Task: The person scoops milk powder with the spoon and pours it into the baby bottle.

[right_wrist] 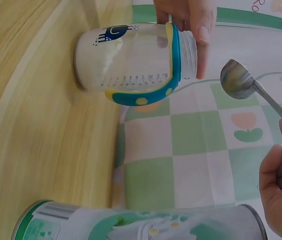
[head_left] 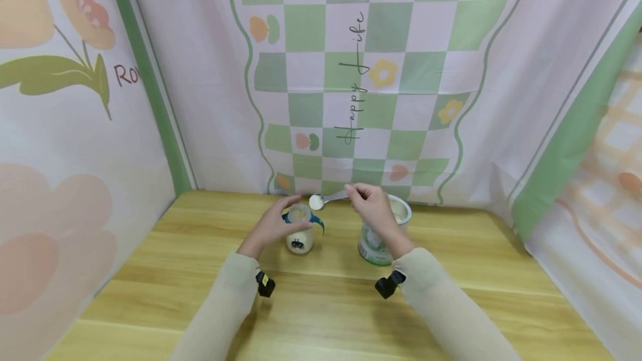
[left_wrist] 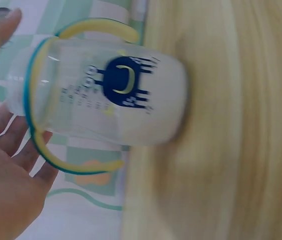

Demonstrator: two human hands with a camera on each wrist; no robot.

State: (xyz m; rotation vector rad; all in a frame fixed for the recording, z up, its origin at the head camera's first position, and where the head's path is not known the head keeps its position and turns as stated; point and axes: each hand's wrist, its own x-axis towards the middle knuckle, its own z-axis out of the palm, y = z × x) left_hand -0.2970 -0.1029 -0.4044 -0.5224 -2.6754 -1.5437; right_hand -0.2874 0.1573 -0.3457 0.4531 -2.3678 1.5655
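A clear baby bottle (head_left: 300, 243) with blue-and-yellow handles and a dark animal print stands upright on the table, white contents in its lower part. Around its open neck is my left hand (head_left: 271, 227), fingers lightly extended behind it and the thumb (left_wrist: 3, 35) held away. My right hand (head_left: 371, 208) pinches the handle of a metal measuring spoon (right_wrist: 238, 82), whose bowl is heaped with white powder in the head view. The spoon is just right of the bottle's mouth and a little above it. Beneath my right hand stands an open green-and-white can (head_left: 373, 252), partly hidden by the wrist.
The wooden table (head_left: 321, 316) ends at the back against a hanging cloth (head_left: 346, 71) with green checks. More printed cloth (head_left: 60, 183) hangs at the left side. Each wrist carries a small black camera (head_left: 390, 284).
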